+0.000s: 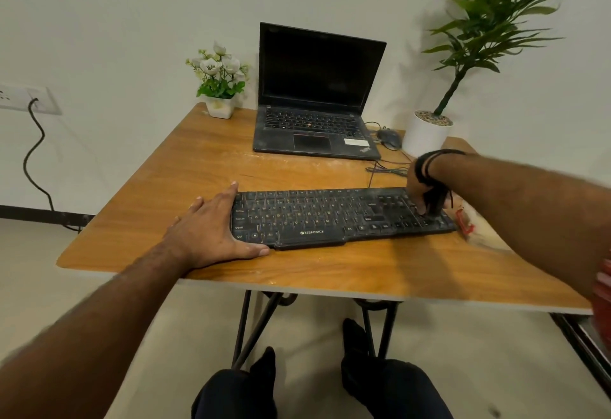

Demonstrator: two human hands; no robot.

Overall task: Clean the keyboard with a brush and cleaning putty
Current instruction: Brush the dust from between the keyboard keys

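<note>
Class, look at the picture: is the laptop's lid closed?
No: the laptop stands open on the table, its dark screen upright behind the keyboard.

Possibly brush, blurred in grip

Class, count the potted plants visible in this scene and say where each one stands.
2. A small white-flowered plant stands on the table's far left corner, left of the laptop. A tall leafy plant in a white pot stands at the far right, behind the mouse.
</note>
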